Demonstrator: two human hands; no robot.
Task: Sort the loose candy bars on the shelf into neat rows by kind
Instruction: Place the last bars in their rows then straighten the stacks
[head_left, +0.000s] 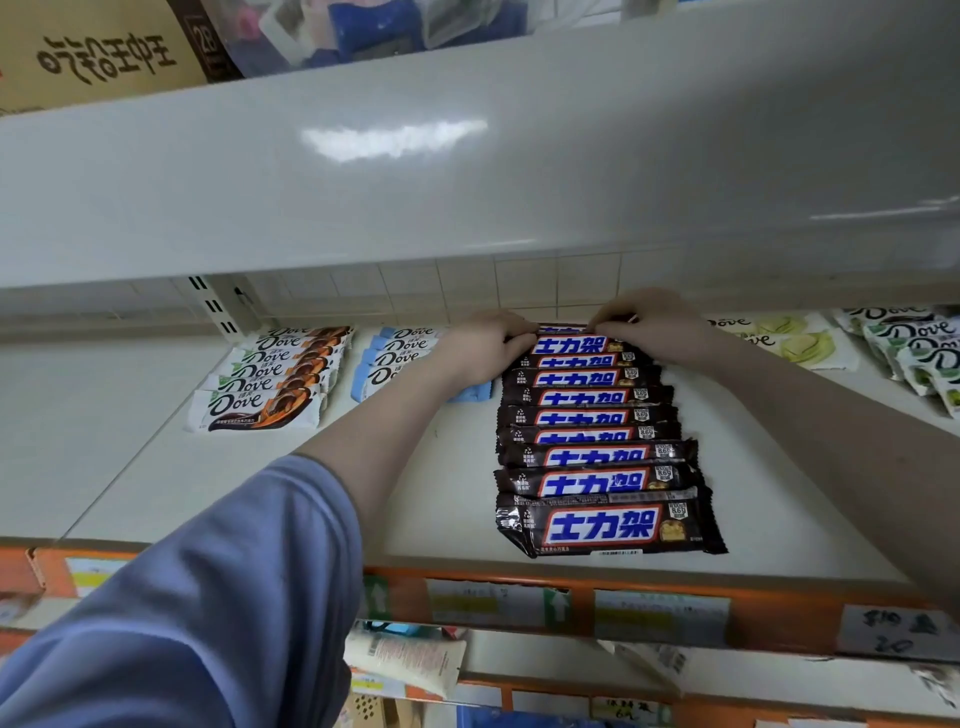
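Observation:
A long overlapping row of dark brown bars with blue lettering (597, 441) runs from the shelf's front edge to its back. At the far end of that row, both hands pinch the rearmost brown bar (563, 329). My left hand (488, 345) holds its left end and my right hand (649, 325) its right end. Left of this row lies a row of white and orange Dove bars (275, 374). A row of blue Dove bars (397, 356) is partly hidden by my left forearm. Pale green Dove bars (795, 340) lie at the right.
The white shelf (415, 499) has an orange front rail with price tags (498, 603). An upper shelf (467, 156) overhangs closely above the hands. More green Dove packs (914, 348) sit at the far right. Lower shelves hold other goods.

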